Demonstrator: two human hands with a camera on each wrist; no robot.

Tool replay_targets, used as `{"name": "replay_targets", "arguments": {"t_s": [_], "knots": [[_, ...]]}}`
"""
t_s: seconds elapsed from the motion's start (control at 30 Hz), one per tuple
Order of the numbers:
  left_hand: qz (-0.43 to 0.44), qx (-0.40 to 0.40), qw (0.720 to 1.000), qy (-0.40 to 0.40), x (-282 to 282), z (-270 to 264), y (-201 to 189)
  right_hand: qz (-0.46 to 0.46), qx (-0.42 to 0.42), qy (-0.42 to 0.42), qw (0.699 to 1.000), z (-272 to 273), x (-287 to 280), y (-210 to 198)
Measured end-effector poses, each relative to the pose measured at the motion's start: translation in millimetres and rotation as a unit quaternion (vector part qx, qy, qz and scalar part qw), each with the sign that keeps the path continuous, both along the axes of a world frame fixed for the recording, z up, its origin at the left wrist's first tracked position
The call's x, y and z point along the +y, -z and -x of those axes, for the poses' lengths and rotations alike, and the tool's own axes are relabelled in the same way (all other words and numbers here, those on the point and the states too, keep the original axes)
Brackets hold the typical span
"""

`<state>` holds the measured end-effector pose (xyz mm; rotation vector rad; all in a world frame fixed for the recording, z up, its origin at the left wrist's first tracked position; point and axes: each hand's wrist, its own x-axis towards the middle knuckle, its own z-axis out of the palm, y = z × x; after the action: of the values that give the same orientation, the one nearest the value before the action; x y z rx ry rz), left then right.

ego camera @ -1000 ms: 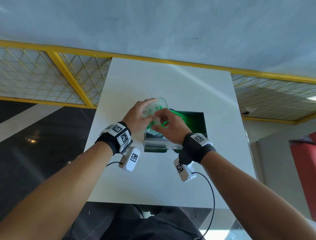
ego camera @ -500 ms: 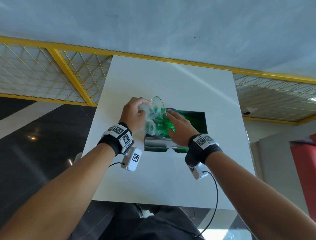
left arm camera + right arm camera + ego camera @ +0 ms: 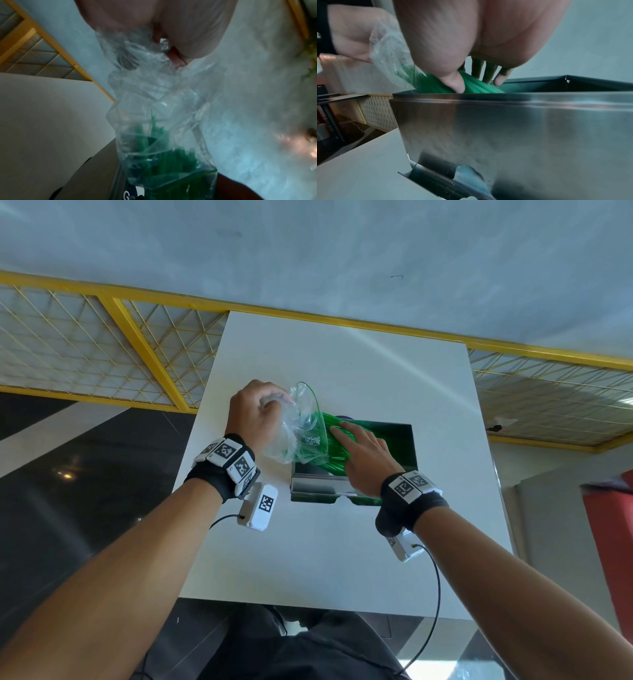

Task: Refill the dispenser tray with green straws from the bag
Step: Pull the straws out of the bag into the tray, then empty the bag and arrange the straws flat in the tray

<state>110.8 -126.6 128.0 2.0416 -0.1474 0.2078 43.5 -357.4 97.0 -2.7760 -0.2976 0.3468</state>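
Note:
My left hand (image 3: 274,402) grips the bunched top of a clear plastic bag (image 3: 294,429) above the left end of the steel dispenser tray (image 3: 318,486). Green straws (image 3: 330,445) slant out of the bag's mouth down into the tray. My right hand (image 3: 356,446) lies over them with its fingers stretched along the bundle. In the right wrist view the right hand (image 3: 476,83) holds the straws (image 3: 433,83) between thumb and fingers just above the tray's rim (image 3: 505,94). The left wrist view shows my left hand (image 3: 171,40) clutching the crumpled bag (image 3: 159,94), with straws (image 3: 171,165) at its lower end.
The tray stands mid-table on a white table (image 3: 342,559) with bare surface all round. A small purple object (image 3: 342,417) peeks out behind the straws. Past the far edge runs a yellow railing with mesh (image 3: 137,344). A red panel (image 3: 609,542) stands at the right.
My hands have drawn apart: the left has pulled the bag left and back, and the right has slid right and down, drawing the straws out of the bag into the tray.

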Motion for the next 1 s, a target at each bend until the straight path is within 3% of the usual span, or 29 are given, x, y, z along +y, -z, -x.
{"name": "replay_targets", "arguments": {"t_s": [0.2,0.73,1.0], "knots": [[0.061,0.061,0.996,0.022,4,4,1,-0.035,-0.029,-0.029,0.999,1,13,-2],[0.1,0.002,0.994,-0.048,28,6,-8,-0.066,-0.106,-0.028,0.992,-9,16,7],[0.117,0.045,0.989,-0.082,45,5,-1,-0.07,-0.087,-0.022,0.994,-8,17,11]]}}
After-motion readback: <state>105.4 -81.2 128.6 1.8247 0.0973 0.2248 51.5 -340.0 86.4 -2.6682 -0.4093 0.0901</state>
